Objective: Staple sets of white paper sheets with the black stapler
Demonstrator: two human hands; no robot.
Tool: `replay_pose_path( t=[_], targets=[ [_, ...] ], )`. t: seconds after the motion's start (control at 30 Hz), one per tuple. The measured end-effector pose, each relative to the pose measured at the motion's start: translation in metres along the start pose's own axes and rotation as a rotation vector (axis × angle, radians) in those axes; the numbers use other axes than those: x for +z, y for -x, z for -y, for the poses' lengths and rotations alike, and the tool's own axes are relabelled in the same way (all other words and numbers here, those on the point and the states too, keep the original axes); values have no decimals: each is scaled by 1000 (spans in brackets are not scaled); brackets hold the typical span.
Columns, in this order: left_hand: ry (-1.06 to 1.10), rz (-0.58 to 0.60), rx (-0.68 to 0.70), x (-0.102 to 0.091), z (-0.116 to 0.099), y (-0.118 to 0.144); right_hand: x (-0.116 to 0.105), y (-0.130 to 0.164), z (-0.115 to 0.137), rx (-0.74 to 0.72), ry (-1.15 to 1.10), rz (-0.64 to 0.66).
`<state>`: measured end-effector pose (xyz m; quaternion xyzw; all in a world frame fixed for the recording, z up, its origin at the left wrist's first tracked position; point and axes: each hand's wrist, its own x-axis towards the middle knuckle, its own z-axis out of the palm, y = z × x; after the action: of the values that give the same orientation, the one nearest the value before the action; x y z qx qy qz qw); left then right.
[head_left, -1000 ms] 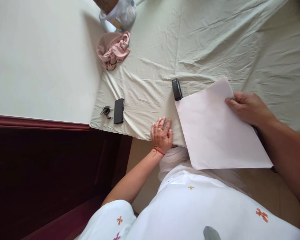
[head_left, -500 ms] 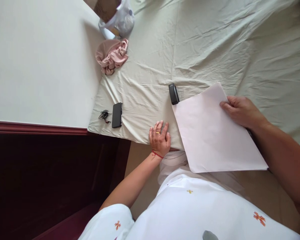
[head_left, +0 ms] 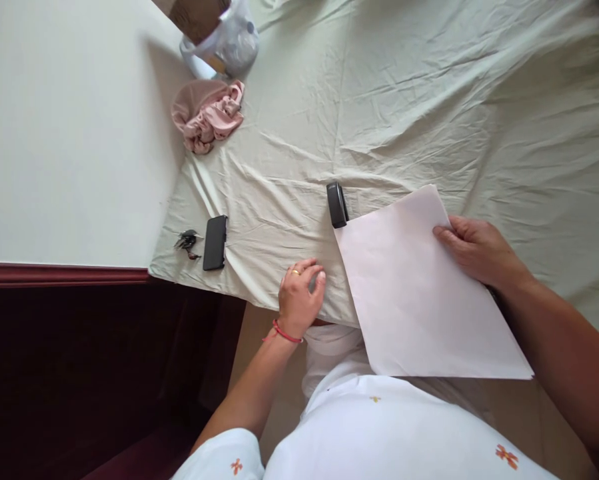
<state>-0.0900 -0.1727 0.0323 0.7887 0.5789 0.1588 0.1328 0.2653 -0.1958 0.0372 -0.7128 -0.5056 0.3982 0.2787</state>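
White panel (head_left: 64,133) edged in dark red trim (head_left: 64,274) fills the left. Beside it, on wrinkled pale-green cloth (head_left: 409,133), lie one bunch of keys (head_left: 188,241), one crumpled pink fabric piece (head_left: 208,117), one black phone (head_left: 215,243) and one plastic bag (head_left: 238,41). The left hand (head_left: 299,299), empty, curls loosely near the cloth's edge. One black stapler-like tool (head_left: 336,205) sits at the corner of the white paper (head_left: 419,300), which overhangs the edge; the right hand (head_left: 479,250) pinches its right side, thumb on top.
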Motion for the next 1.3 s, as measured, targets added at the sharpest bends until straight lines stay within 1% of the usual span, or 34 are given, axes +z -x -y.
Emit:
replay_pose_path(
  t=[0.1, 0.13, 0.17, 0.27, 0.33, 0.4, 0.5, 0.57, 0.63, 0.7, 0.73, 0.83, 0.9, 0.97, 1.0, 1.1, 1.17, 1.23, 1.3],
  targets=[
    [278, -16, -144, -12, -4, -49, -3, 1, 0, 91, 8, 47],
    [337, -45, -141, -13, -5, -68, -4, 2, 0, 118, 4, 54],
    [384, -30, -95, -11, -6, -86, -5, 2, 0, 141, -2, 58],
    [492, 142, 124, 2, -7, -137, -8, 2, -2, 185, -16, 43],
    [483, 230, 263, 14, -8, -161, -9, 2, -5, 211, -19, 28],
    [493, 254, 328, 27, -8, -175, -9, 3, -8, 245, -30, 19],
    [552, 196, 324, 42, -9, -178, -8, 7, -12, 267, -69, -15],
    [580, 122, 260, 47, -12, -171, -6, 11, -13, 241, -129, -59],
    [566, 66, 153, 48, -18, -162, -2, 16, -12, 209, -225, -126],
    [569, 32, 72, 46, -24, -155, 2, 21, -11, 205, -320, -227],
    [590, 21, 40, 46, -27, -153, 4, 22, -10, 205, -350, -302],
    [716, -11, -68, 45, -30, -152, 8, 20, -12, 183, -363, -521],
    [817, -8, -171, 43, -28, -154, 9, 16, -15, 166, -358, -603],
    [877, 41, -274, 39, -24, -156, 9, 12, -18, 180, -372, -615],
    [882, 87, -312, 36, -22, -156, 9, 10, -19, 190, -383, -611],
    [825, 242, -358, 26, -21, -159, 8, 10, -21, 204, -415, -541],
    [765, 288, -346, 20, -26, -161, 7, 11, -23, 186, -405, -456],
    [693, 279, -298, 15, -34, -165, 4, 11, -24, 154, -362, -374],
    [607, 266, -234, 13, -42, -170, 2, 9, -24, 129, -325, -331]
  ],
)
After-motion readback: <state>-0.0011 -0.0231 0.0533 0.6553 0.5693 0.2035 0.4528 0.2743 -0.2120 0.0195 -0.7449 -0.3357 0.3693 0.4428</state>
